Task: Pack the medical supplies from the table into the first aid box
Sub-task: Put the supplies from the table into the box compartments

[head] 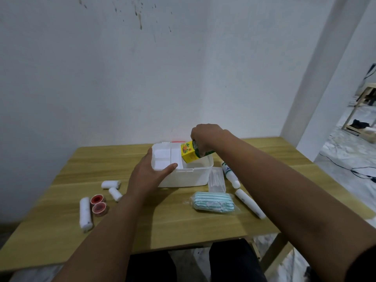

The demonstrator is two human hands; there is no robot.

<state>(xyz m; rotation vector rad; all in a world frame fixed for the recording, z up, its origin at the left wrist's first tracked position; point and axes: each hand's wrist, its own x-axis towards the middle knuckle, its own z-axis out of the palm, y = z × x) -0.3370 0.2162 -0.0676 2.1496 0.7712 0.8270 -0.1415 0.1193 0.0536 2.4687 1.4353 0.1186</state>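
The white first aid box (184, 178) stands open at the middle of the wooden table (61, 174). My right hand (205, 137) grips a tilted yellow and green carton (190, 154) over the box's right compartment. My left hand (150, 174) rests on the box's front left rim, thumb along the edge, holding nothing. Left of the box lie three white bandage rolls (85, 213) (110, 184) (115, 193) and two red tape rolls (98, 204). To the right lie a clear swab case (216, 180), a white bottle (231, 174), a white tube (250, 203) and a striped wrapped pack (213, 201).
The table stands against a white wall. My dark-clothed legs (234, 261) are under the near edge. To the right an opening shows a floor with cables and a wooden frame (358, 110).
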